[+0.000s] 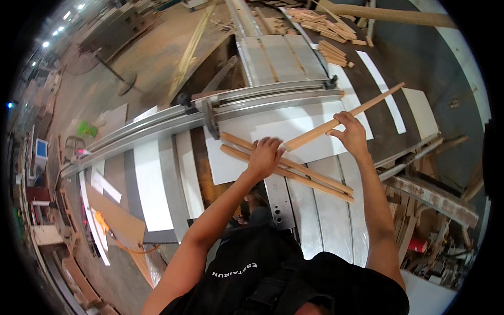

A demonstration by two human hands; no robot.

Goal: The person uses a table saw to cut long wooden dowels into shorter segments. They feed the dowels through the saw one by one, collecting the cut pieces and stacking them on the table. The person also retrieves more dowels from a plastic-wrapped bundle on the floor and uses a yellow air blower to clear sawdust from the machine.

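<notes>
At the centre of the desk (328,223): right hand (345,129), thumb and fingers pinching one wooden strip (313,137); left hand (266,156), fingers bent, at the strip's near-left end, grip cannot be told. Strip's far-right end overhangs the white board's (226,164) right edge. Below left hand, two slats (321,178), slanting near-right. Far side, metal rail (273,96) bounding room to move; near side, metal surface between slats and torso.

Tan strip (315,134), white board (294,122), black shirt (220,291), seemingly green object (86,129)
</notes>
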